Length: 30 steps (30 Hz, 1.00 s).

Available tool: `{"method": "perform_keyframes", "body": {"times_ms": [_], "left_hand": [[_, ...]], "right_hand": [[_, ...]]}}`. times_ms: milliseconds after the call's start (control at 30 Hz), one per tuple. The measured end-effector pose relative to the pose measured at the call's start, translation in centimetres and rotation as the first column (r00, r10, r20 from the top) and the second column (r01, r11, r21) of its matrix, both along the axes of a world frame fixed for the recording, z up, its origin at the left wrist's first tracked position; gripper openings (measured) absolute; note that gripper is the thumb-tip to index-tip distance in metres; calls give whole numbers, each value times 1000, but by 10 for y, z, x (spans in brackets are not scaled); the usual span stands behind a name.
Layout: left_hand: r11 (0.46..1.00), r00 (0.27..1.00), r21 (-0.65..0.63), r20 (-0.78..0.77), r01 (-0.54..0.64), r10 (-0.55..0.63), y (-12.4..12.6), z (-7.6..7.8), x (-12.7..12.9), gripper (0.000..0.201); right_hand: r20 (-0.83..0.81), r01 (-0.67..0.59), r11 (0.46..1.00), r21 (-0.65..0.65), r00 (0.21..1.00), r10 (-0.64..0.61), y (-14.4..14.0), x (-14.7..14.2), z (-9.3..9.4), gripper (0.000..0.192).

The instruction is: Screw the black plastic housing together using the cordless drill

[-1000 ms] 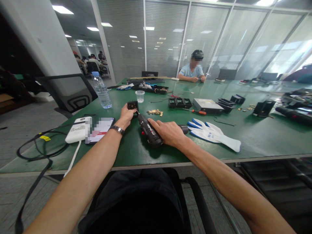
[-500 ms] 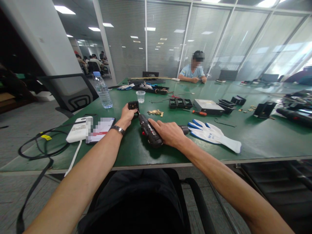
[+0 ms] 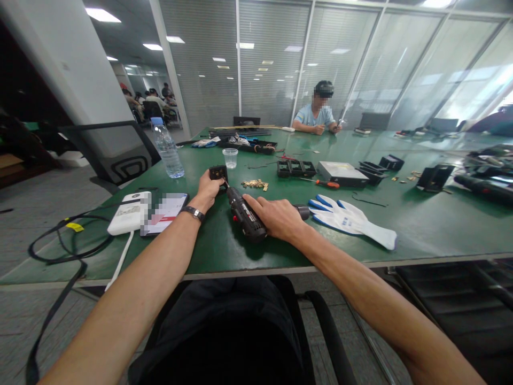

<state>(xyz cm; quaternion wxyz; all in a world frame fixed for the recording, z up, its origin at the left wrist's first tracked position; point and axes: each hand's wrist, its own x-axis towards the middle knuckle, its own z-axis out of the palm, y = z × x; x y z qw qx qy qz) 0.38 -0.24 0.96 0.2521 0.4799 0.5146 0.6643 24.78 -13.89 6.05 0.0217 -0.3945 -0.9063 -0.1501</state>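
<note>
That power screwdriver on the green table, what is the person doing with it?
The right hand grips a black power screwdriver and points its tip at a small black part, which the left hand holds steady on the green table. A little heap of brass bits lies just beyond, and white gloves lie to the right. Another person works at the far end.

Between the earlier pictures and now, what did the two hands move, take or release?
Nothing visibly changed. The left hand still holds the small black part on the table, and the right hand still grips the driver with its bit against that part. The gloves, screws, cup and bottle lie as before.
</note>
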Motion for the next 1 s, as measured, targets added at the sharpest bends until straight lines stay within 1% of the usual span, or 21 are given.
{"method": "perform_keyframes", "body": {"times_ms": [267, 467, 733, 1000], "left_hand": [[1000, 1000, -6, 0, -1, 1, 1, -1, -1, 31], [1000, 1000, -6, 26, 8, -8, -1, 0, 0, 32], [1000, 1000, -1, 18, 7, -7, 2, -3, -2, 33], [1000, 1000, -6, 17, 3, -3, -2, 1, 1, 32]], "right_hand": [[-15, -2, 1000, 1, 1000, 2, -1, 0, 1, 79], [10, 11, 1000, -3, 1000, -11, -1, 0, 1, 78], [-17, -5, 1000, 16, 1000, 5, -1, 0, 1, 77], [9, 9, 1000, -8, 1000, -9, -2, -1, 3, 78]]}}
